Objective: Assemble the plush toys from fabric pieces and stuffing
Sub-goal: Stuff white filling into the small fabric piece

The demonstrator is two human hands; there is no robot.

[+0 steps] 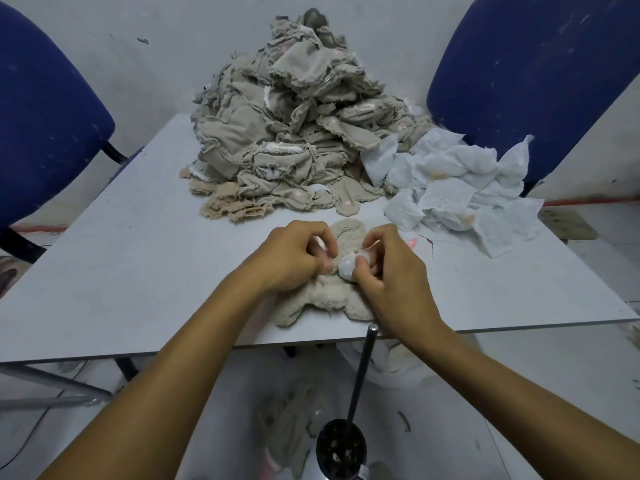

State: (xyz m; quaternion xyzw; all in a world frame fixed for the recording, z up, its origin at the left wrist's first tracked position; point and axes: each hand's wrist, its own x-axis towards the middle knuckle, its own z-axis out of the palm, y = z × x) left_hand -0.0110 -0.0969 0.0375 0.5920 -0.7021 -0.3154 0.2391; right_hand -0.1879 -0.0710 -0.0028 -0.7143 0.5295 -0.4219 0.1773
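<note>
Two hands are at work here, and the nearest trouble sits below them: a dark metal rod (360,372) rises from a round black-mouthed device (341,448) under the table edge, and my right forearm passes just beside its tip, so a careless drop of the elbow could knock it. On the pale grey table (121,258) my left hand (294,258) curls its fingers on the cream fleecy plush skin (325,299), which lies flat at the near edge. My right hand (384,268) pinches a small white patch (347,268) on it. If I tug hard, I judge the seam could tear or the skin slide off. Beyond, the heap of beige fabric pieces (287,133) leans steeply and may slump onto the crumpled white backing sheets (460,188).
</note>
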